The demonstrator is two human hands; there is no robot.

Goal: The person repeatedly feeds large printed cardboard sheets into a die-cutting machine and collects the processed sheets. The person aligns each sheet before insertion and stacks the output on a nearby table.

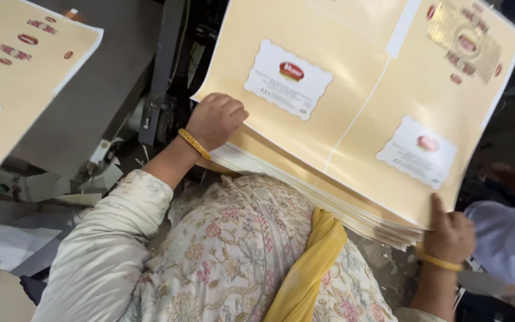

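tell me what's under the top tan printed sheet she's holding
More sheets: the stack of sheets shows its layered edges below the top sheet, gripped by the left hand and right hand. What supports the stack is hidden.

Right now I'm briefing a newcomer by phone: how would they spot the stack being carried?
Find the big grey machine table; right of it lies the thick stack of tan printed sheets. The left hand and right hand grip its near corners, unlike the sheet at far left.

A single head-worn camera looks steeply down, close over the wearer's chest; the stack of printed sheets (353,113) fills the frame from centre to 2 o'clock (there is no second view to overlap).
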